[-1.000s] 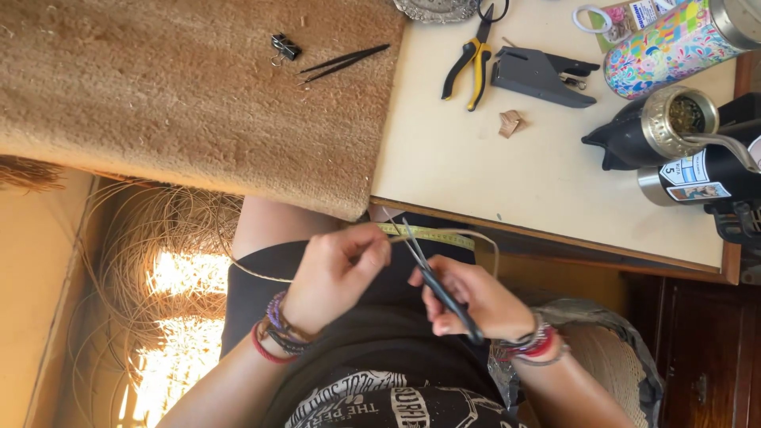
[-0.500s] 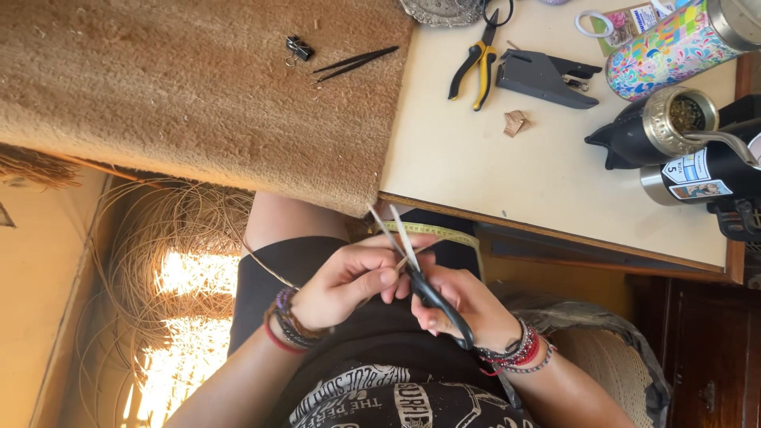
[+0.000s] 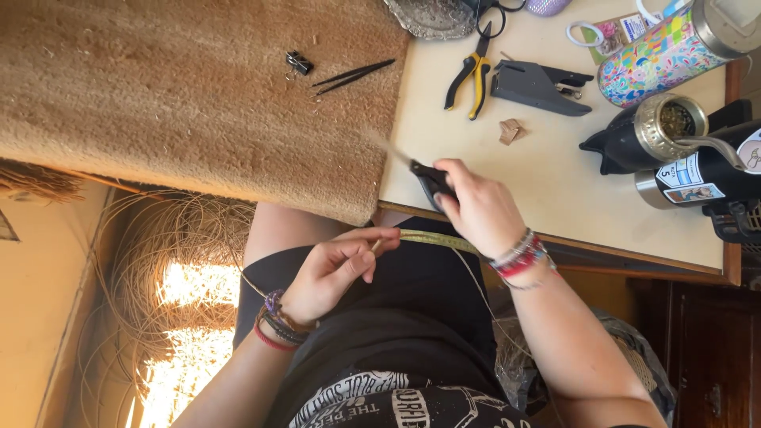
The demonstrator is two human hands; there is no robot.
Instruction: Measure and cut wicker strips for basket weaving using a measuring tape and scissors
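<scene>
Black-handled tool (image 3: 432, 181) is gripped in closed right hand (image 3: 476, 208) above counter (image 3: 547, 190) edge; blade end is motion-blurred, hard to make out. Thin pale strand (image 3: 432, 238) is pinched between left hand (image 3: 337, 265) fingertips over lap; strand's far end is hidden behind right wrist. Woven tan mat (image 3: 190, 103) is laid over counter's left part, with black clip (image 3: 297, 63) and tweezers (image 3: 353, 75) on it. Pliers (image 3: 469, 75) and dark stapler (image 3: 539, 83) are seen nearby. Coiled fibre (image 3: 166, 261) is partly washed out by sunlight.

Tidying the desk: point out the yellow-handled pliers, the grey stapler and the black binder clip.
yellow-handled pliers (image 3: 473, 78): head view, on the handles.
grey stapler (image 3: 536, 83): head view, on its body.
black binder clip (image 3: 298, 63): head view, on its black body.
</scene>
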